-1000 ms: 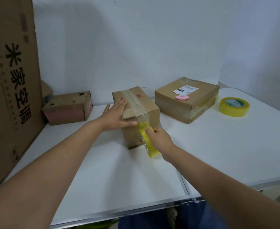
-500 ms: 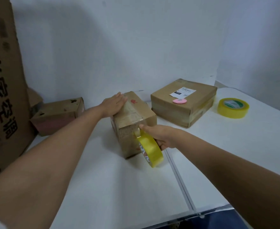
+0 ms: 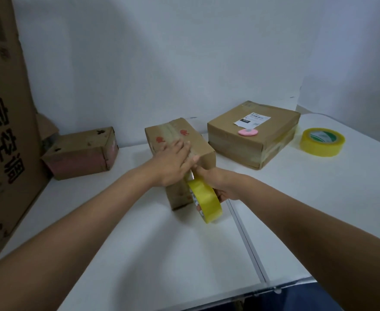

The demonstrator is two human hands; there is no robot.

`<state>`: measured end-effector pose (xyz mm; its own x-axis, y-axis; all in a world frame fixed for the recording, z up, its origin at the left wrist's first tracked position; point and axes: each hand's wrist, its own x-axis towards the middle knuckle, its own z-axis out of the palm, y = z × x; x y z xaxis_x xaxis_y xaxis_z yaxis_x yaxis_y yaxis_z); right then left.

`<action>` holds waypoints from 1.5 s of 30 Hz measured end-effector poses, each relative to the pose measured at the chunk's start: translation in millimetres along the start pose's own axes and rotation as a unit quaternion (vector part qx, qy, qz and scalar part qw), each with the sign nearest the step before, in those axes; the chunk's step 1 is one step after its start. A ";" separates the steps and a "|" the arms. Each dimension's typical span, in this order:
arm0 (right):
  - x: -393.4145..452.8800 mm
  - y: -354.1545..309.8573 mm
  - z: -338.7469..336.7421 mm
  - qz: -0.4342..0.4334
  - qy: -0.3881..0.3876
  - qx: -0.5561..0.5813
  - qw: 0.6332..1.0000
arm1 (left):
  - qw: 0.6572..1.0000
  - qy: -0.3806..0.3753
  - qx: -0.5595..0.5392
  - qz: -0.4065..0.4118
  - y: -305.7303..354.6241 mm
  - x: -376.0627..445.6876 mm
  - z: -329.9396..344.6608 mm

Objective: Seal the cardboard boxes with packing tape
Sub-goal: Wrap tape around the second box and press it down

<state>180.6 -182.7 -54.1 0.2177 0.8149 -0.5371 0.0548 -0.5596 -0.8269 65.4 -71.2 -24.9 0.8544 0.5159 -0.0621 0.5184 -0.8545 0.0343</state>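
The white tabletop (image 3: 139, 254) carries a small taped box (image 3: 191, 142) at its middle, with a worn box (image 3: 81, 153) to its left, a flat labelled box (image 3: 263, 135) just to its right, and a yellow tape roll (image 3: 322, 142) beyond that.

Small brown box under my left hand, tape roll in my right.

The small cardboard box (image 3: 191, 142) with red marks on its top lies under my left hand (image 3: 173, 162), whose flat fingers press its taped top seam. The yellow tape roll (image 3: 204, 199) stands on edge in my right hand (image 3: 218, 182), against the box's near face just below my left hand. Beyond my right hand sits a wider, flat box (image 3: 272, 129) with a white label and tape along its sides. A second yellow tape roll (image 3: 322, 142) lies flat further right. A worn box (image 3: 81, 153) lies well left of my left hand.
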 end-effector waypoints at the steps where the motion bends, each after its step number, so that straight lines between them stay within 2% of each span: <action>1: -1.5 -1.0 0.4 -0.001 -0.003 0.003 1.000 | 1.000 0.010 0.007 -0.003 0.8 -0.6 2.1; 4: -3.9 -1.7 0.6 -0.013 0.010 0.003 1.000 | 1.000 0.028 0.007 -0.011 1.0 -0.9 3.7; 6: -4.3 0.6 1.7 -0.025 0.029 0.011 0.999 | 0.995 0.066 -0.078 0.003 -2.2 -5.5 1.6; 8: -5.9 3.3 4.1 -0.033 0.036 0.043 0.998 | 0.975 0.127 -0.183 0.011 -8.6 -14.6 1.4; 9: -6.2 4.7 4.5 -0.034 0.038 0.060 0.997 | 0.972 0.138 -0.191 0.010 -12.7 -19.0 3.6; 12: -12.2 9.1 4.9 -0.038 0.034 0.095 0.994 | 0.990 0.105 -0.096 0.012 -22.6 -31.7 15.1; 16: -24.2 12.9 2.8 -0.064 0.026 0.071 0.995 | 0.990 0.121 -0.063 0.025 -21.9 -31.6 17.5; 20: -39.6 11.8 -2.3 -0.118 0.060 0.052 0.990 | 0.990 0.118 -0.077 0.017 -23.3 -33.3 8.0; 25: -64.7 -16.7 -7.3 -0.180 0.109 0.047 0.976 | 0.982 0.156 -0.109 -0.005 -36.8 -33.3 -30.2; 29: -86.1 -55.2 -10.6 -0.229 0.137 0.081 0.960 | 0.977 0.129 -0.163 -0.041 -47.7 -33.8 -72.6; 33: -96.8 -85.3 -21.8 -0.290 0.116 0.129 0.941 | 0.931 0.073 -0.357 -0.037 -55.9 -36.6 -101.1; 36: -97.3 -98.1 -27.2 -0.319 0.046 0.149 0.935 | 0.910 0.021 -0.412 -0.041 -61.2 -31.6 -107.1; 39: -90.4 -104.6 -27.2 -0.314 0.032 0.145 0.938 | 0.886 -0.014 -0.461 -0.051 -70.7 -18.3 -98.7; 42: -75.4 -111.0 -21.7 -0.294 0.078 0.098 0.948 | 0.863 0.025 -0.498 -0.074 -82.1 -0.8 -81.0; 45: -56.0 -116.6 -15.4 -0.267 0.088 0.074 0.957 | 0.859 0.146 -0.467 -0.147 -83.5 14.7 -64.1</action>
<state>177.1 -165.4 75.0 0.3589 0.9334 -0.0057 0.0677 -0.0322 -0.9972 37.0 11.7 35.2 0.5824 0.8118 0.0435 0.3992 -0.3322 0.8546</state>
